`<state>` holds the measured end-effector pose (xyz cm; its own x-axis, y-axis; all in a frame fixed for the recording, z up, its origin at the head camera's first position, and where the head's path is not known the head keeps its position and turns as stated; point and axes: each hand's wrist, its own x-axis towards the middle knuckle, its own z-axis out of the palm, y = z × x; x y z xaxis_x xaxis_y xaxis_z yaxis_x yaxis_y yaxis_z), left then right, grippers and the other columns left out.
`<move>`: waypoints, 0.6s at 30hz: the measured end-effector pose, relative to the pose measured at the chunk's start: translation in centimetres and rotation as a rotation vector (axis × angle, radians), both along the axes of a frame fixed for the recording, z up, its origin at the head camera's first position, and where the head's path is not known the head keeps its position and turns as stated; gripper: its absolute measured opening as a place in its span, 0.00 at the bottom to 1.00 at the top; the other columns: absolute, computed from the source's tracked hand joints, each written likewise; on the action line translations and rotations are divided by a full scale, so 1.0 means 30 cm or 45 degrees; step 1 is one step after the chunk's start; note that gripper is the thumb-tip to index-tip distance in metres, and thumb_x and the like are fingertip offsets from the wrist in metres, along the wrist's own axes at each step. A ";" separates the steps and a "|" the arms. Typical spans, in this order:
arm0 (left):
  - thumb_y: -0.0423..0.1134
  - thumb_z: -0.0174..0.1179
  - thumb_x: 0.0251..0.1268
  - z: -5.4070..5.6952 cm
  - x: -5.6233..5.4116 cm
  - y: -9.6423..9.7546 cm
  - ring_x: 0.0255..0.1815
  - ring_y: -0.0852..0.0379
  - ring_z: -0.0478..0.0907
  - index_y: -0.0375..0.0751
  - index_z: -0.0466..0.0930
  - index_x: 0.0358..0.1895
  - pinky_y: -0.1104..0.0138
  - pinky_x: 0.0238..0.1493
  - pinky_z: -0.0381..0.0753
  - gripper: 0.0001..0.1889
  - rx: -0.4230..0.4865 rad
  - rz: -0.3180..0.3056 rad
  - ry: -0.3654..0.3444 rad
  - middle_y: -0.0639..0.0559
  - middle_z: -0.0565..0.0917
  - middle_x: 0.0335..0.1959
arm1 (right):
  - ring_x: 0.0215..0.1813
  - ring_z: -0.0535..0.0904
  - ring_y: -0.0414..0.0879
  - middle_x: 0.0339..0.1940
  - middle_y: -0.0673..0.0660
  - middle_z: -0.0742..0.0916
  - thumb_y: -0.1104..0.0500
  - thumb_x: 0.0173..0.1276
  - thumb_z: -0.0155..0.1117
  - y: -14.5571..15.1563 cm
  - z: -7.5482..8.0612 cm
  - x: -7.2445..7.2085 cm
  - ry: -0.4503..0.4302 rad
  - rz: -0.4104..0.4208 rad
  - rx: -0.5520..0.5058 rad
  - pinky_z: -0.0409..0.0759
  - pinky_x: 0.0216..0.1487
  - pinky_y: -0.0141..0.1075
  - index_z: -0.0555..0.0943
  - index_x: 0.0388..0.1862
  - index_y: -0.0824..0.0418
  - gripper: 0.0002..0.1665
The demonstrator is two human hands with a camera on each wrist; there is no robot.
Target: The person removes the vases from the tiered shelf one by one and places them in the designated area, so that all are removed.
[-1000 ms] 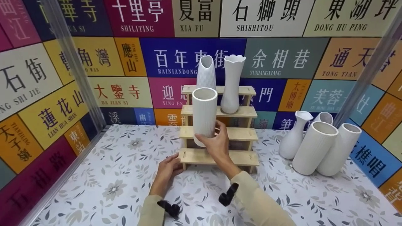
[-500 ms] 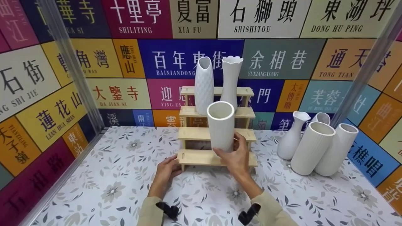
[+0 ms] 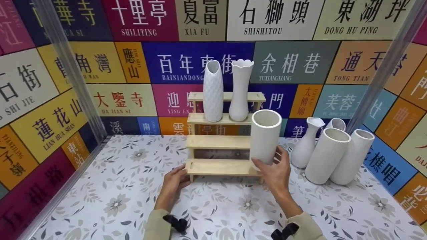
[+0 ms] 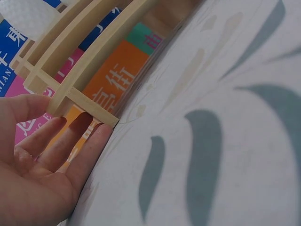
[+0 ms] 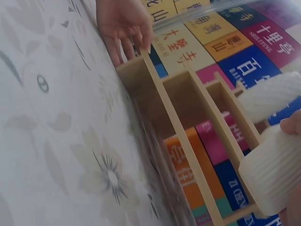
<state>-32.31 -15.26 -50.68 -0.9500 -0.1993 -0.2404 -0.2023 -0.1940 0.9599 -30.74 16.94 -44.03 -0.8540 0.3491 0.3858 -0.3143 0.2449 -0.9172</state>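
Note:
My right hand [image 3: 276, 173] grips a white cylindrical vase [image 3: 265, 140] low on its body, thumb on the near side. Upright, the vase overlaps the right end of a tiered wooden stand [image 3: 218, 166] in the head view. Close up, the right wrist view shows its ribbed surface [image 5: 270, 176]. My left hand [image 3: 172, 183] holds the stand's front left corner, fingers bent at the lowest step's end and its leg. On an upper step stand two white vases: a textured one with a slanted mouth [image 3: 213, 93] and a slim one with a scalloped rim [image 3: 240, 93].
Right of the stand, a group of white vases stands close together: a narrow-necked one [image 3: 305, 146], a ribbed cylinder [image 3: 327, 160], a tapered one [image 3: 355, 160] and another partly hidden behind. A floral cloth [image 3: 116, 176] covers the table. Sign-patterned walls [image 3: 200, 63] enclose the back and sides.
My right hand has carried the ribbed vase rightward and somewhat down, from before the stand's middle to its right end. My left hand keeps its place at the corner.

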 end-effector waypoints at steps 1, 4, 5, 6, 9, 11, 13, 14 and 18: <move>0.38 0.58 0.70 0.001 0.001 0.000 0.51 0.49 0.85 0.39 0.72 0.70 0.61 0.50 0.87 0.27 0.003 0.000 0.002 0.34 0.82 0.60 | 0.65 0.74 0.57 0.67 0.62 0.76 0.58 0.49 0.84 0.014 0.000 0.001 -0.002 -0.009 -0.004 0.74 0.67 0.50 0.66 0.71 0.60 0.52; 0.39 0.58 0.70 0.002 0.003 0.001 0.51 0.50 0.85 0.39 0.71 0.71 0.61 0.51 0.87 0.27 0.010 -0.010 0.008 0.34 0.82 0.61 | 0.64 0.75 0.57 0.67 0.62 0.77 0.58 0.49 0.84 0.057 -0.006 0.003 -0.024 -0.050 -0.029 0.75 0.66 0.49 0.66 0.70 0.59 0.51; 0.39 0.58 0.70 0.001 0.003 0.001 0.51 0.49 0.85 0.39 0.71 0.71 0.60 0.51 0.87 0.27 0.012 -0.014 0.010 0.34 0.82 0.61 | 0.64 0.75 0.56 0.67 0.62 0.77 0.57 0.50 0.84 0.072 -0.009 0.003 -0.044 -0.064 -0.027 0.75 0.66 0.51 0.66 0.71 0.59 0.52; 0.39 0.58 0.70 0.001 0.004 0.001 0.51 0.49 0.85 0.38 0.71 0.71 0.60 0.51 0.87 0.27 0.016 -0.018 0.018 0.34 0.81 0.61 | 0.65 0.75 0.56 0.68 0.61 0.76 0.56 0.50 0.84 0.087 -0.012 0.006 -0.067 -0.078 -0.021 0.76 0.66 0.52 0.65 0.71 0.58 0.52; 0.38 0.57 0.70 0.001 0.004 0.002 0.51 0.48 0.86 0.38 0.71 0.71 0.61 0.50 0.87 0.27 0.006 -0.018 0.035 0.33 0.81 0.61 | 0.68 0.73 0.57 0.70 0.61 0.75 0.52 0.51 0.83 0.130 -0.025 0.008 -0.121 -0.122 0.009 0.75 0.68 0.56 0.63 0.73 0.57 0.54; 0.37 0.57 0.69 -0.001 0.004 0.002 0.51 0.47 0.86 0.36 0.71 0.71 0.61 0.49 0.88 0.27 -0.003 -0.019 0.062 0.31 0.81 0.60 | 0.69 0.72 0.57 0.71 0.61 0.74 0.51 0.52 0.82 0.155 -0.035 0.005 -0.118 -0.155 0.037 0.73 0.69 0.58 0.62 0.74 0.57 0.55; 0.37 0.57 0.69 -0.001 0.004 0.002 0.50 0.47 0.86 0.35 0.71 0.70 0.62 0.47 0.88 0.27 -0.021 -0.015 0.072 0.31 0.81 0.60 | 0.68 0.72 0.58 0.70 0.61 0.74 0.52 0.52 0.83 0.174 -0.046 -0.002 -0.090 -0.187 0.040 0.73 0.69 0.57 0.63 0.73 0.58 0.54; 0.37 0.57 0.69 -0.001 0.004 0.001 0.49 0.47 0.86 0.35 0.71 0.70 0.62 0.47 0.88 0.27 -0.028 -0.013 0.076 0.30 0.81 0.60 | 0.68 0.73 0.57 0.69 0.61 0.75 0.53 0.51 0.83 0.183 -0.052 -0.006 -0.078 -0.203 0.038 0.74 0.68 0.56 0.63 0.72 0.58 0.53; 0.38 0.57 0.69 0.001 0.005 0.000 0.47 0.50 0.87 0.36 0.71 0.70 0.63 0.45 0.88 0.27 -0.039 -0.011 0.060 0.31 0.82 0.59 | 0.66 0.74 0.57 0.68 0.63 0.75 0.55 0.51 0.83 0.210 -0.077 -0.023 -0.092 -0.249 0.017 0.76 0.66 0.55 0.64 0.72 0.60 0.53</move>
